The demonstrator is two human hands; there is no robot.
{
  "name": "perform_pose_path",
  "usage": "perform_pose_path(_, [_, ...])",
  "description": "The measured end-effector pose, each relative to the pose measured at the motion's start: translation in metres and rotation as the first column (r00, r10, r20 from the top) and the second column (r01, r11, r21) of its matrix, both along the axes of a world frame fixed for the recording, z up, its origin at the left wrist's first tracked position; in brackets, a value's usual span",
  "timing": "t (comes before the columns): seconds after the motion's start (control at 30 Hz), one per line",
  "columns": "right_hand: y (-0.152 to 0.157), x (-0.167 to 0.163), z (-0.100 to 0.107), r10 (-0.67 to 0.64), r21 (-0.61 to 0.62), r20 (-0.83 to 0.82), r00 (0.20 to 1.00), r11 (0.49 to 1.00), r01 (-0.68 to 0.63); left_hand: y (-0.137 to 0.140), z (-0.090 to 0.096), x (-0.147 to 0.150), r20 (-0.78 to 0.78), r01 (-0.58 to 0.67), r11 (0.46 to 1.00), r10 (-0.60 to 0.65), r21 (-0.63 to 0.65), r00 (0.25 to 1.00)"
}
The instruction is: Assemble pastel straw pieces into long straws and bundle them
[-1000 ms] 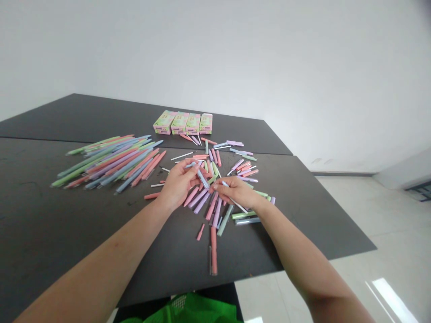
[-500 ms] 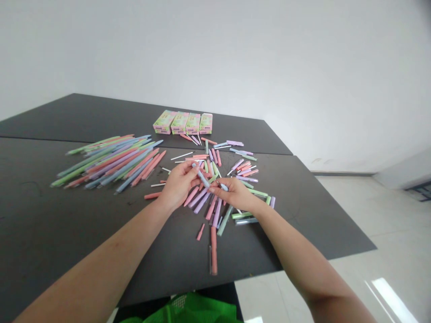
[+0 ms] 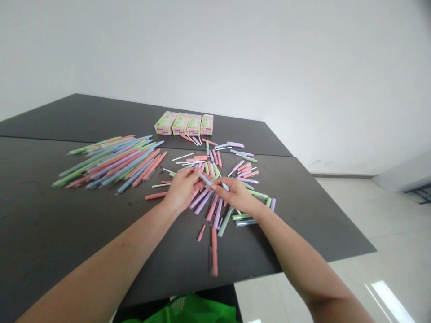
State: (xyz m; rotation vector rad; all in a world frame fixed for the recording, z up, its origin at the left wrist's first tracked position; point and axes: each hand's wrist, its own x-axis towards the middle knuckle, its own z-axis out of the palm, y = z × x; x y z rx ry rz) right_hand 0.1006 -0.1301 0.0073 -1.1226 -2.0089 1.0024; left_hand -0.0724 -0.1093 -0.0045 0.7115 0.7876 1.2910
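left hand: grasping blue barrel | right hand: pinching blue piece | change: left hand edging rightward | barrel: lying between the hands, its end apparently meeting right fingers, both seemingly working it

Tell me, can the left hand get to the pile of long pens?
Probably yes: only low loose pieces lie between the left hand and the long pens, though it holds a blue piece.

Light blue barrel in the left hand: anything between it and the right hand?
Nothing visible. The left hand holds the light blue barrel with its end at or just beside the right hand; another light blue piece in that hand sits off to one side.
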Motion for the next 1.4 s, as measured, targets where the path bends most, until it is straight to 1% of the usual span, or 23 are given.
perform_pose_path(0.07, [0.001, 0.001, -0.001, 0.006, -0.074, -0.066, 0.998, 0.997, -0.011, 0.001, -0.001, 0.0, 0.023, 0.004, 1.0, -0.004, -0.02, 1.0])
perform_pose_path(0.13, [0.001, 0.001, -0.002, -0.008, -0.115, -0.111, 0.994, 0.993, -0.005, 0.001, -0.002, 0.0, 0.032, 0.014, 1.0, -0.013, -0.017, 0.999])
perform_pose_path(0.27, [0.002, 0.002, -0.003, -0.032, -0.15, -0.149, 0.988, 0.989, 0.009, 0.002, -0.003, -0.001, 0.032, 0.018, 1.0, -0.018, 0.0, 0.999])
perform_pose_path(0.4, [0.002, 0.003, -0.001, -0.048, -0.185, -0.181, 0.982, 0.983, 0.014, 0.002, -0.003, -0.002, 0.035, 0.039, 0.999, -0.038, -0.009, 0.999])
perform_pose_path(0.6, [0.002, 0.003, -0.001, -0.03, -0.244, -0.277, 0.96, 0.969, -0.04, 0.003, -0.003, -0.002, 0.036, 0.044, 0.998, -0.043, -0.035, 0.998])
perform_pose_path(0.83, [0.002, 0.003, -0.001, -0.031, -0.234, -0.29, 0.956, 0.971, -0.04, 0.003, -0.004, -0.002, 0.04, 0.033, 0.998, -0.031, -0.056, 0.999])
perform_pose_path(1.0, [0.002, 0.002, -0.001, -0.036, -0.254, -0.309, 0.95, 0.966, -0.046, 0.003, -0.004, -0.003, 0.048, 0.041, 0.998, -0.038, -0.055, 0.998])
perform_pose_path(1.17, [-0.001, -0.001, 0.001, -0.057, -0.319, -0.357, 0.932, 0.946, -0.065, 0.0, -0.002, -0.001, 0.039, 0.047, 0.998, -0.046, -0.048, 0.998])
perform_pose_path(1.3, [-0.002, -0.006, 0.0, -0.094, -0.377, -0.441, 0.893, 0.922, -0.089, -0.003, 0.0, 0.003, 0.036, 0.043, 0.997, -0.04, -0.062, 0.999])
perform_pose_path(1.4, [-0.001, -0.007, -0.001, -0.112, -0.395, -0.449, 0.886, 0.915, -0.084, -0.004, -0.001, 0.004, 0.035, 0.028, 0.998, -0.026, -0.062, 0.999])
